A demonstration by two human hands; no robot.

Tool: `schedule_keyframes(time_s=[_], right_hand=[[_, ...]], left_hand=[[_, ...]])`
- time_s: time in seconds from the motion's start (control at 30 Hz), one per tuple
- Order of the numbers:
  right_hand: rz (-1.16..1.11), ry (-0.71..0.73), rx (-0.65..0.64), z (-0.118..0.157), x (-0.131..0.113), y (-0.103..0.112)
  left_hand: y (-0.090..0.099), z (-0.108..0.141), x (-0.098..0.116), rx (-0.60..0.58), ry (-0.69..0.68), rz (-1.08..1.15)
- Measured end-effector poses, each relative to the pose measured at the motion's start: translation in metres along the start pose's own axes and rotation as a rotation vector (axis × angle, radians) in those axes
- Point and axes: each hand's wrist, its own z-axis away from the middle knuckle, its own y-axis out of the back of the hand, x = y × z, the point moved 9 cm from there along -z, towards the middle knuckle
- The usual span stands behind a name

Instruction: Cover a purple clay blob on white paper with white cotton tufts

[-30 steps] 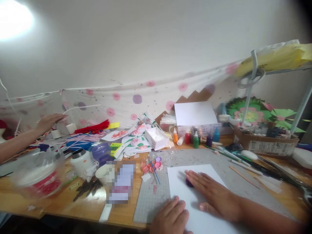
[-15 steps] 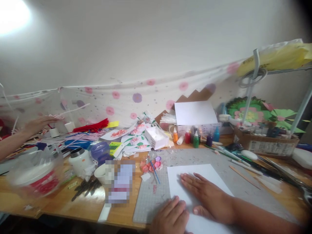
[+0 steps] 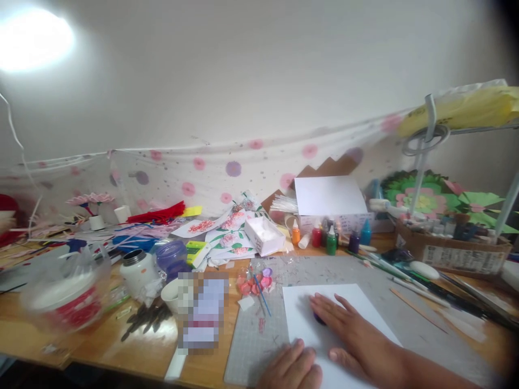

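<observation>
Right fingers [image 3: 337,319] outstretched over dark lump [image 3: 319,320], left fingers [image 3: 290,361] bent on paper [image 3: 298,297], grip unclear, brush [image 3: 261,294], bottles [image 3: 331,243] nearby

Left of left hand [image 3: 291,370]: white cup [image 3: 169,295], open white jar [image 3: 137,276], red-and-white tub [image 3: 77,309]. Beyond right hand [image 3: 351,332]: orange bottle [image 3: 295,236], green bottle [image 3: 331,244]. Farther right: cardboard box [image 3: 466,260].

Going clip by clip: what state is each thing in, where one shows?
White paper: flat on the grey mat
Right hand: flat, fingers over the dark lump
Dark lump: partly covered
Left hand: on the paper's edge, fingers together
Orange bottle: upright
Green bottle: upright
White box: open-topped
Cardboard box: open-topped, packed
Light: on
</observation>
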Motion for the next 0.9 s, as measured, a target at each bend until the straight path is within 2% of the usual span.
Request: schedule_keyframes(time_s=[0.13, 0.3, 0.4, 0.53, 0.73, 0.9], right_hand=[[-0.029, 0.016, -0.045, -0.005, -0.004, -0.001], [-0.017, -0.016, -0.1, -0.008, -0.005, -0.001], [0.015, -0.022, -0.064, -0.006, -0.004, 0.001], [0.04, -0.002, 0.005, -0.002, -0.004, 0.003], [0.01, 0.027, -0.068, 0.001, -0.012, -0.001], [0.043, 0.045, -0.048, 0.006, -0.017, 0.002]], left_hand=[[0.001, 0.003, -0.001, 0.069, 0.016, -0.02], [-0.003, 0.004, 0.001, 0.043, -0.008, -0.022], [0.001, 0.003, -0.001, 0.066, 0.009, -0.02], [-0.001, 0.001, 0.0, 0.002, 0.013, -0.018], [0.0, -0.001, -0.001, -0.005, 0.061, 0.015], [-0.001, 0.002, 0.001, -0.038, 0.001, 0.015]])
